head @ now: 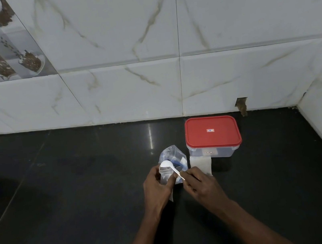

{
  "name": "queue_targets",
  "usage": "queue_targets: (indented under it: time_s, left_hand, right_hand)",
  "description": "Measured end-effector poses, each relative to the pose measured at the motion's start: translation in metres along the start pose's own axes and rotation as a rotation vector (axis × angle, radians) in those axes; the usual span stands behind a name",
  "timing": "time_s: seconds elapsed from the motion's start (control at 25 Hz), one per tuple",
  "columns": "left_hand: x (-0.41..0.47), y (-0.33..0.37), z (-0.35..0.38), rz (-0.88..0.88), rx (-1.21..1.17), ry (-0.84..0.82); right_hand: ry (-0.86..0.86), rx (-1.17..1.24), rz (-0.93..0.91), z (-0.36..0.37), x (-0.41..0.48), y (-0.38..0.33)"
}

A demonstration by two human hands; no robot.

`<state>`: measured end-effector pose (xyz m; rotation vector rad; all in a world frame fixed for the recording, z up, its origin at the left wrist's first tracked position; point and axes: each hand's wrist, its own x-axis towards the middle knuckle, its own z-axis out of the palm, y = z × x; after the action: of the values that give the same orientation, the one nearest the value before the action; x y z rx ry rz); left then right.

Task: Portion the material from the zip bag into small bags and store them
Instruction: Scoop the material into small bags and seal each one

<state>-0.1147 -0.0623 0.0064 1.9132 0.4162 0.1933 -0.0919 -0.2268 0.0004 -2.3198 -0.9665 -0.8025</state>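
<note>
Small bag [164, 177]: clear, held upright in the left hand [156, 190], fingers curled round its sides, mouth facing up. It's just in front of the zip bag [172, 151], which stands on the counter [63, 200] w/ something blue inside; the two look to be touching, can't be sure.

Spoon [169, 166]: white plastic, bowl right over the small bag's mouth. Long axis runs diagonal, w/ the bowl far-left and the handle near-right. Right hand [199, 183] pinches the handle end btwn thumb and fingertips. Can't tell if the bowl is loaded, as white on white hides it.

Key relation: the bag mouth lies directly under the bowl, left of the pinch. So a tip or dip looks like a wrist roll of the right hand; the left hand only has to keep the mouth wide.

Count: 1 small bag in hand, 1 zip bag, 1 spoon. Just right of the right hand is a white flat stack [201, 165], prob. spare bags, no. of pieces unclear. Behind it, touching or nearly, is 1 clear box [213, 152] w/ red lid [211, 131] shut, near the tiled wall [129, 84].
</note>
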Motion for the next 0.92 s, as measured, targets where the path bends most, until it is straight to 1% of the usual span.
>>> queue_targets:
  time_s: [0.04,0.16,0.2,0.4,0.48,0.6,0.68,0.84,0.92]
  left_hand:
    - [-0.001,0.0,0.0,0.003,-0.001,-0.001]
    - [-0.002,0.002,0.0,0.009,0.01,-0.006]
    - [-0.002,0.002,0.0,0.013,0.013,-0.002]
    - [-0.002,0.0,0.003,-0.018,-0.004,0.002]
    - [-0.003,-0.005,0.005,-0.032,0.001,-0.019]
    - [-0.003,-0.012,0.006,-0.07,0.005,-0.029]
    - [-0.005,-0.012,0.006,-0.084,0.001,-0.014]
    - [-0.004,-0.013,0.003,-0.086,-0.04,-0.02]
    - [-0.003,-0.012,0.002,-0.091,-0.05,-0.012]
  right_hand:
    - [0.0,0.014,0.024,0.0,0.001,0.0]
    - [0.034,0.149,0.243,0.003,0.006,-0.004]
    - [0.049,0.196,0.29,0.003,0.008,-0.004]
    - [0.075,0.337,0.461,0.003,0.015,-0.005]
    - [0.042,0.324,0.436,0.004,0.012,-0.005]
    - [-0.038,0.242,0.286,0.002,0.005,-0.006]
    - [-0.048,0.167,0.202,0.0,0.001,-0.007]
    - [-0.011,0.18,0.229,-0.006,0.003,-0.013]
    - [-0.032,0.132,0.188,-0.007,0.002,-0.016]
